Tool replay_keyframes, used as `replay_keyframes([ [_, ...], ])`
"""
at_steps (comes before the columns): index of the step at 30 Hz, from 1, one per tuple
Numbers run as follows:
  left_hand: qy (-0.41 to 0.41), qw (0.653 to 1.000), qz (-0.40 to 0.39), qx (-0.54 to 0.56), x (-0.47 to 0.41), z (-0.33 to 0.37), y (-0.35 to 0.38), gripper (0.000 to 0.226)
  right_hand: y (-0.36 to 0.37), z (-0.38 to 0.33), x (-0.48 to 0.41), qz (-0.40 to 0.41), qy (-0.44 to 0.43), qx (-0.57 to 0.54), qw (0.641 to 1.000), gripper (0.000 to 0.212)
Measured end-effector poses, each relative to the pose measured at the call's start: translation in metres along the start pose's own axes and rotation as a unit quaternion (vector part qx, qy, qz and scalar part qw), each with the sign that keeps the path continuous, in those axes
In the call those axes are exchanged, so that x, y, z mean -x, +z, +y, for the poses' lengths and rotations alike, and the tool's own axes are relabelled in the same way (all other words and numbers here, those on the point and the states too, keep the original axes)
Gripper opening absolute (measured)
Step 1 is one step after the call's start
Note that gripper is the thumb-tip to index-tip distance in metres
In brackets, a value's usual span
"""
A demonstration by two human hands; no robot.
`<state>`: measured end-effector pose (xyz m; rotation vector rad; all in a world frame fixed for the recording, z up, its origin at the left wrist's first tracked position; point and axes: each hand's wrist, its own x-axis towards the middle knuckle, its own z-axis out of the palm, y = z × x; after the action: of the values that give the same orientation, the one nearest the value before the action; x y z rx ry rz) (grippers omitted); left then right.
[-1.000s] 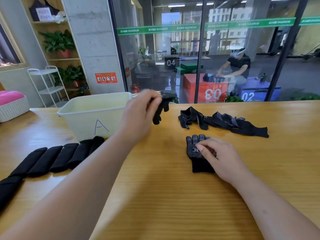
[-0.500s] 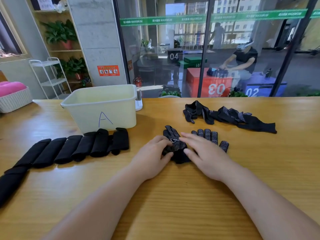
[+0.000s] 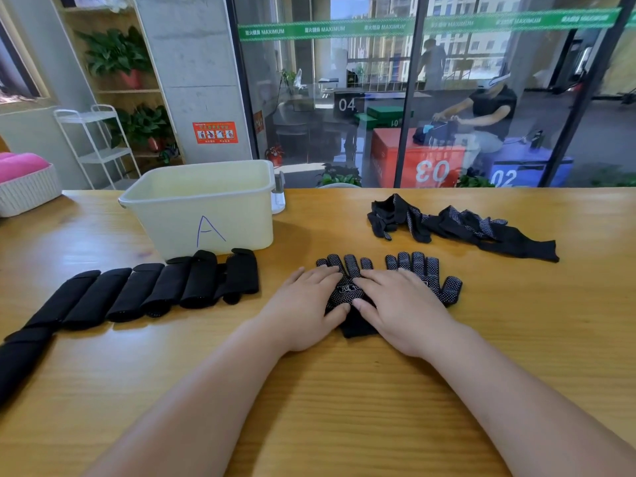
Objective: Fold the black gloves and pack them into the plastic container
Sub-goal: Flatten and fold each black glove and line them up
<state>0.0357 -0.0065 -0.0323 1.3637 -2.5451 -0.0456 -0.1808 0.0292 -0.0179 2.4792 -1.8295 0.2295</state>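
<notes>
While both hands lie on the work, the wooden table (image 3: pixel 344 407) fills the lower two thirds of the frame. A glass partition (image 3: pixel 447 80) with a green band runs across the upper right. Behind it one seated person (image 3: pixel 488 111) works at a red box marked 03 (image 3: pixel 423 163), with a blue box marked 02 (image 3: pixel 516 173) to its right.

One pale plastic container (image 3: pixel 172 228), marked A on its front wall, stands left of centre at the table's far edge. Directly in front of it a row of folded gloves (image 3: pixel 137 290) runs down towards the lower left corner. I count seven rolls, the last cut by the frame edge. The right end of the row sits just beside the container's front wall.

One loose heap of black gloves (image 3: pixel 464 228) lies at right of centre. Its number cannot be counted.

At upper left stand one white wire rack (image 3: pixel 99 146), one white basket (image 3: pixel 27 191) holding a pink cushion, and two potted plants on shelves.

Two dotted black gloves lie palm up, side by side at centre. The left hand (image 3: pixel 306 304) rests flat beside and partly on the left glove (image 3: pixel 344 287), fingers straight. The right hand (image 3: pixel 402 304) presses flat on the right glove (image 3: pixel 430 270), covering most of it. Neither hand grasps anything.
</notes>
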Motion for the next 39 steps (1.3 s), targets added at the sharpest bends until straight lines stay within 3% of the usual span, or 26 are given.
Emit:
replay_keyframes([
  [3, -0.002, 1.0, -0.007, -0.02, -0.001, -0.003, 0.003, 0.072, -0.002, 0.0, 0.001, 0.024, 0.022, 0.012, 0.999, 0.058],
  [8, -0.023, 0.998, -0.066, -0.009, -0.002, -0.004, 0.001, 0.08, 0.001, 0.003, 0.003, -0.05, 0.0, -0.042, 0.998, 0.069],
  [13, -0.087, 0.996, 0.03, 0.002, 0.013, 0.008, -0.013, 0.07, -0.013, 0.004, 0.023, -0.007, 0.063, -0.008, 0.998, 0.068],
  [16, -0.08, 0.996, -0.032, 0.015, 0.029, 0.022, -0.015, 0.076, -0.019, 0.002, 0.042, -0.043, 0.101, -0.011, 0.994, 0.07],
  [18, -0.062, 0.994, -0.092, -0.016, 0.033, 0.028, -0.011, 0.08, -0.017, -0.002, 0.047, -0.066, 0.056, -0.018, 0.996, 0.071],
  [22, -0.058, 0.99, -0.121, -0.038, 0.028, 0.022, -0.01, 0.085, -0.011, -0.009, 0.045, -0.107, 0.007, -0.013, 0.994, 0.075],
  [26, -0.064, 0.99, -0.116, -0.038, 0.03, 0.017, -0.006, 0.089, -0.014, -0.013, 0.049, -0.098, 0.023, 0.01, 0.995, 0.079],
  [30, -0.018, 0.998, -0.058, -0.013, 0.03, 0.019, -0.006, 0.09, -0.017, -0.021, 0.057, -0.097, -0.017, 0.014, 0.995, 0.087],
  [33, 0.009, 0.994, -0.106, -0.001, 0.029, 0.024, -0.005, 0.081, -0.018, -0.019, 0.058, -0.119, -0.035, -0.024, 0.992, 0.079],
  [36, 0.006, 0.993, -0.12, -0.002, 0.028, 0.027, -0.006, 0.078, -0.017, -0.002, 0.055, -0.057, -0.024, -0.091, 0.994, 0.067],
  [39, -0.016, 0.997, -0.071, 0.028, 0.021, 0.034, -0.012, 0.073, -0.013, 0.021, 0.043, 0.033, 0.099, -0.088, 0.991, 0.057],
])
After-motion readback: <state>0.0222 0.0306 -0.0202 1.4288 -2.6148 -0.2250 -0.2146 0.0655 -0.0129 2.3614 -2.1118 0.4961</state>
